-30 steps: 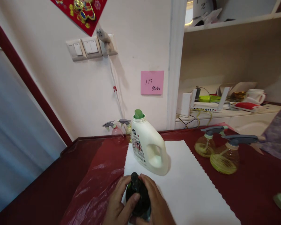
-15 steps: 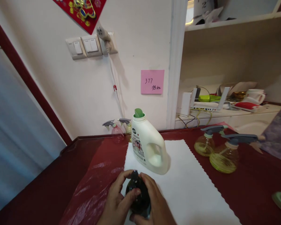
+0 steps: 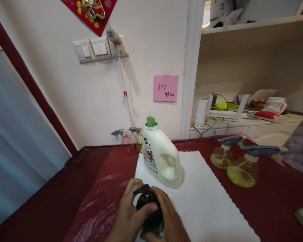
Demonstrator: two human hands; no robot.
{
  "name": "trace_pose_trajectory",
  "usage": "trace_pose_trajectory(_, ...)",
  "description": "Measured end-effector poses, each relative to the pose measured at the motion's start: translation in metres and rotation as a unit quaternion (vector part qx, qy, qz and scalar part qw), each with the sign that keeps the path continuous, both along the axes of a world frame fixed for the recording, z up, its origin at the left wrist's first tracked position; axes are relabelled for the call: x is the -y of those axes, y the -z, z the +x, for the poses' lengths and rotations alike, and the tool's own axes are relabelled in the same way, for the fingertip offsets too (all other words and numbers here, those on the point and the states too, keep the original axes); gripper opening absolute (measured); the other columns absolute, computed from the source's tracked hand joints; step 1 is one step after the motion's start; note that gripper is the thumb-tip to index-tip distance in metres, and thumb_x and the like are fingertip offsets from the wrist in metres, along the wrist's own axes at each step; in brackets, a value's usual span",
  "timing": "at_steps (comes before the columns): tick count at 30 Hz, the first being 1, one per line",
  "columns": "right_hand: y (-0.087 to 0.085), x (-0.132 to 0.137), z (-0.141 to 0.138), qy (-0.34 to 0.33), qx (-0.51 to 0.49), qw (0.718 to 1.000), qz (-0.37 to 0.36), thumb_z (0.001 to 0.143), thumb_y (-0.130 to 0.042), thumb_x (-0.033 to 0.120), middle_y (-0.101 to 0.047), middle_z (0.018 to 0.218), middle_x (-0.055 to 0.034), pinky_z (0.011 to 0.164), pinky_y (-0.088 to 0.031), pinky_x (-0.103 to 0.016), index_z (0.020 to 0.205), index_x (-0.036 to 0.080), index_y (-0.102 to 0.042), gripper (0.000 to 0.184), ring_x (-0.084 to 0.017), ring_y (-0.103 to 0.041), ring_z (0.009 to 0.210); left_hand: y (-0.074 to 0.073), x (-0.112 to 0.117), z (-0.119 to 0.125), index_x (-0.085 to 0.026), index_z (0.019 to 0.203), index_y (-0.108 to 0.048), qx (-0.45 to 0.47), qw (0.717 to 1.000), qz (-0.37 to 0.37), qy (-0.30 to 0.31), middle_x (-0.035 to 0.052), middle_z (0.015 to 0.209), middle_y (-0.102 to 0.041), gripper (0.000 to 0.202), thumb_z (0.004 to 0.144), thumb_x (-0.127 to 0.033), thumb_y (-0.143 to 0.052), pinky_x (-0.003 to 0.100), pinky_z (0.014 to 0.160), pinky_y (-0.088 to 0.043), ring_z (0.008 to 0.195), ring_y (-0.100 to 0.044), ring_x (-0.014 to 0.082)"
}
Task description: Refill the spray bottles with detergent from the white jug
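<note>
Close to me stands a dark pump bottle point(image 3: 154, 219), its black pump head point(image 3: 142, 189) on top with the spout towards the left. Wrapped round the left side of the bottle is my left hand point(image 3: 131, 210), its thumb lying across the front of the collar. My right hand point(image 3: 170, 213) grips the right side, fingers at the shoulder and thumb low in front. Just beyond the hands, a pale green detergent jug point(image 3: 160, 154) sits upright on a white sheet point(image 3: 204, 198). A green piece point(image 3: 150, 121) sticks up from its mouth.
Two spray bottles with yellow-green liquid point(image 3: 243, 173) stand on the right of the dark red table point(image 3: 91, 178). A pink spray bottle point(image 3: 127, 143) and a yellowish one point(image 3: 139, 143) stand at the wall behind the jug. A white router point(image 3: 221, 116) sits on the shelf.
The pump head has turned, so its spout now points left instead of lying in line with my view. Both hands have stayed round the bottle, and the left thumb has slid slightly right.
</note>
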State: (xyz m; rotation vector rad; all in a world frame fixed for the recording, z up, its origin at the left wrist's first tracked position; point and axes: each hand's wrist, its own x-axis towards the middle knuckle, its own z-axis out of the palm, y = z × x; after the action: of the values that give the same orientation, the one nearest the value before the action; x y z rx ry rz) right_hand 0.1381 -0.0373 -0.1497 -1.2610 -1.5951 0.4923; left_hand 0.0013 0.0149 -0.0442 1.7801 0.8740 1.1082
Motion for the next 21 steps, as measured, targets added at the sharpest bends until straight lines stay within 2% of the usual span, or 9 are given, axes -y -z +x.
trace_pose_trajectory(3,0.001,0.0,0.0,-0.002,-0.005,1.0,-0.022,0.051,-0.085,0.013,-0.045,0.152,-0.0178,0.114,-0.041,-0.059,0.149,0.027,-0.021,0.118,-0.04,-0.045,0.14,0.003,-0.003,-0.004,-0.023,0.096,-0.076,-0.015,0.999,-0.029,0.024,0.0045,0.098,-0.065,0.031,0.076,-0.047,-0.081,0.028,0.081,-0.053,0.098,-0.062,0.0242)
trace_pose_trajectory(6,0.002,0.001,0.0,-0.001,0.005,1.0,-0.018,0.053,-0.085,0.013,-0.042,0.154,-0.0188,0.114,-0.04,-0.061,0.151,0.028,-0.017,0.12,-0.041,-0.043,0.141,0.013,-0.004,-0.014,-0.026,0.115,-0.069,-0.011,0.998,-0.051,0.028,0.0049,0.112,-0.069,0.038,0.082,-0.044,-0.077,0.03,0.093,-0.051,0.112,-0.061,0.0251)
trace_pose_trajectory(8,0.002,0.001,0.0,0.0,0.011,1.0,-0.008,0.053,-0.084,0.012,-0.043,0.153,-0.0186,0.113,-0.041,-0.062,0.151,0.029,-0.015,0.122,-0.041,-0.044,0.14,0.016,-0.002,-0.02,-0.026,0.121,-0.065,-0.019,0.997,-0.058,0.042,0.0061,0.119,-0.069,0.038,0.088,-0.044,-0.071,0.032,0.099,-0.048,0.116,-0.061,0.0257)
trace_pose_trajectory(11,-0.001,0.001,0.0,0.004,0.014,1.0,0.028,0.052,-0.085,0.012,-0.046,0.15,-0.0176,0.111,-0.044,-0.059,0.151,0.03,-0.015,0.123,-0.04,-0.048,0.137,0.012,0.001,-0.021,-0.024,0.121,-0.064,-0.049,0.994,-0.062,0.075,0.0072,0.12,-0.069,0.035,0.094,-0.045,-0.062,0.035,0.099,-0.047,0.114,-0.062,0.0262)
trace_pose_trajectory(13,-0.002,0.001,-0.001,0.007,0.007,0.999,0.036,0.051,-0.086,0.012,-0.049,0.148,-0.0162,0.111,-0.046,-0.055,0.151,0.03,-0.019,0.122,-0.038,-0.05,0.136,0.008,0.002,-0.018,-0.025,0.121,-0.065,-0.051,0.994,-0.055,0.08,0.0063,0.118,-0.068,0.036,0.091,-0.046,-0.065,0.034,0.099,-0.047,0.114,-0.062,0.0269)
trace_pose_trajectory(15,-0.001,0.001,-0.001,0.015,-0.001,1.0,0.023,0.05,-0.086,0.013,-0.051,0.148,-0.0158,0.11,-0.048,-0.053,0.151,0.028,-0.024,0.119,-0.038,-0.051,0.135,0.004,0.002,-0.011,-0.025,0.116,-0.066,-0.042,0.996,-0.033,0.067,0.0054,0.115,-0.068,0.042,0.082,-0.048,-0.075,0.034,0.097,-0.047,0.114,-0.062,0.0281)
trace_pose_trajectory(18,0.002,0.0,-0.001,0.022,0.001,1.0,0.009,0.05,-0.085,0.014,-0.049,0.149,-0.0187,0.11,-0.047,-0.056,0.15,0.025,-0.027,0.115,-0.04,-0.05,0.136,-0.001,0.0,-0.002,-0.023,0.098,-0.071,-0.032,0.999,0.008,0.01,0.0046,0.104,-0.065,0.041,0.068,-0.049,-0.085,0.033,0.089,-0.049,0.103,-0.062,0.0276)
trace_pose_trajectory(21,-0.001,0.0,-0.001,0.01,-0.007,1.0,-0.006,0.051,-0.082,0.013,-0.048,0.149,-0.0206,0.111,-0.044,-0.059,0.147,0.023,-0.029,0.11,-0.041,-0.048,0.137,-0.003,-0.002,0.002,-0.022,0.085,-0.072,-0.036,0.999,0.008,-0.009,0.0037,0.092,-0.064,0.033,0.069,-0.048,-0.085,0.031,0.08,-0.049,0.092,-0.061,0.0255)
